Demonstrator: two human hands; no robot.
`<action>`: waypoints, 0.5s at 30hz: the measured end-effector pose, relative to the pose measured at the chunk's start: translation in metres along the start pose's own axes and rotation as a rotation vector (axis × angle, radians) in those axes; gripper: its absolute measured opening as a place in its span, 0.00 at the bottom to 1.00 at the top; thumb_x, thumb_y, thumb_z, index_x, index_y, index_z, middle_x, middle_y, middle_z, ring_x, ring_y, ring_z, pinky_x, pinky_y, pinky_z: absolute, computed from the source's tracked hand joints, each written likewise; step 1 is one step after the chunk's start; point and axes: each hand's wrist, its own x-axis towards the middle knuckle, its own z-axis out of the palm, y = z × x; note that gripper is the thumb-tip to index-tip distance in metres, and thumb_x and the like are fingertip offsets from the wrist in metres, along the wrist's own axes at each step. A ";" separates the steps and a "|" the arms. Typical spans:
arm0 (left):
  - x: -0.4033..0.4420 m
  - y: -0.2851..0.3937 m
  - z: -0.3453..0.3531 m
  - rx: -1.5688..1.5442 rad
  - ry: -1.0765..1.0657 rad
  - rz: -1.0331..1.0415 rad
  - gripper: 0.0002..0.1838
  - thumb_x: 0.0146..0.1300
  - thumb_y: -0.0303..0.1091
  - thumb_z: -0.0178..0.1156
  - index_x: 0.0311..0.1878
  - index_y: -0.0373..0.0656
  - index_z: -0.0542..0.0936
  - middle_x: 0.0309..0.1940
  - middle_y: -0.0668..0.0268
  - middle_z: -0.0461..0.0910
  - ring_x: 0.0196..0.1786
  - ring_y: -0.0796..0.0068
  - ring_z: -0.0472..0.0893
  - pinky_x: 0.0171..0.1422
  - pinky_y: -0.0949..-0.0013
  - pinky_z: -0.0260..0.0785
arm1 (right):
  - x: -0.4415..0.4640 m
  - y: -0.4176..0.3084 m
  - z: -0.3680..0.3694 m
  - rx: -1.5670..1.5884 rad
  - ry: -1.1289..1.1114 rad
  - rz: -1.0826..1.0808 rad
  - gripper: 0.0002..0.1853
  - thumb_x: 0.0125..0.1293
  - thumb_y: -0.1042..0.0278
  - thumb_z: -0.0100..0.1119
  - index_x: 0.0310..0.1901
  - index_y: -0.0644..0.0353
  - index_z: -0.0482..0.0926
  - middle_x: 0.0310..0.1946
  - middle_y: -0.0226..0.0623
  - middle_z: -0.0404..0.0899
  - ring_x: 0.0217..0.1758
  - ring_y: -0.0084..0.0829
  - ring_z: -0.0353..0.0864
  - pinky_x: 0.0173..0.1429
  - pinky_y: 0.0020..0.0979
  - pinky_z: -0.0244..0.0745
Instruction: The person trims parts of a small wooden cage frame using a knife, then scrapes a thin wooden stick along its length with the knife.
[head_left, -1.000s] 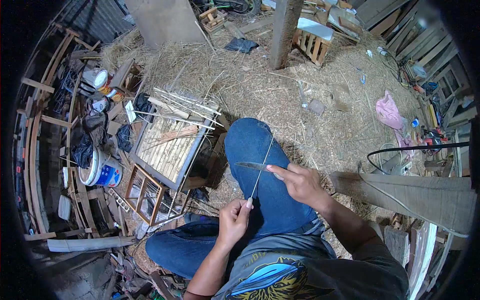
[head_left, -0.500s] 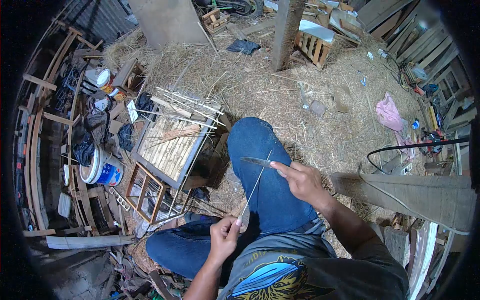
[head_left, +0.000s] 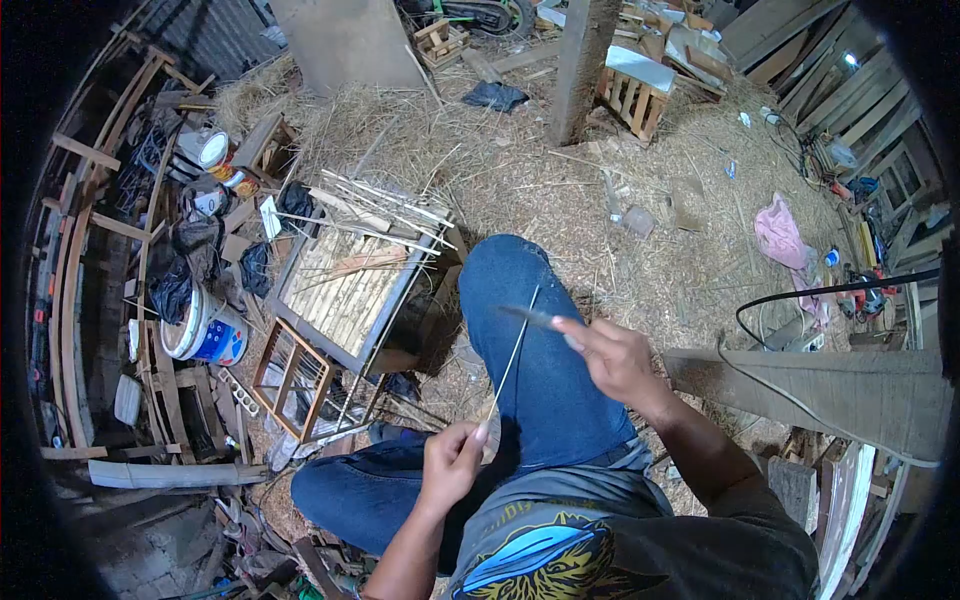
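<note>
My left hand is closed around the lower end of a thin pale stick, pinching it between thumb and fingers. The stick slants up and to the right over my jeans-covered thigh. In my right hand is a knife, gripped by its handle. The blade points left, is blurred by motion, and crosses the stick near its upper end; whether it touches the stick I cannot tell.
Left of my knee stands a low slatted table with several thin strips on top. A small wooden frame leans beside it, near a white bucket. A thick wooden beam lies at my right, and a post stands ahead.
The knife and my right hand have shifted slightly right, and the blade now tilts more and looks blurred. My left hand still holds the stick. The camera view has moved slightly.
</note>
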 end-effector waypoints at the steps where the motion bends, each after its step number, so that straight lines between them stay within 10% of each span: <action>1: 0.011 0.005 0.008 0.015 0.017 0.028 0.16 0.79 0.38 0.61 0.36 0.37 0.84 0.18 0.74 0.73 0.22 0.86 0.68 0.27 0.74 0.60 | 0.001 -0.001 0.001 -0.003 0.002 -0.002 0.22 0.73 0.65 0.63 0.66 0.33 0.84 0.25 0.32 0.73 0.21 0.34 0.77 0.25 0.38 0.74; 15: 0.052 0.012 0.031 0.178 0.035 0.167 0.17 0.80 0.39 0.60 0.35 0.37 0.83 0.16 0.74 0.70 0.20 0.86 0.66 0.25 0.71 0.56 | 0.005 0.003 0.008 -0.096 -0.096 -0.004 0.20 0.74 0.59 0.61 0.64 0.26 0.84 0.24 0.31 0.72 0.21 0.36 0.80 0.23 0.41 0.74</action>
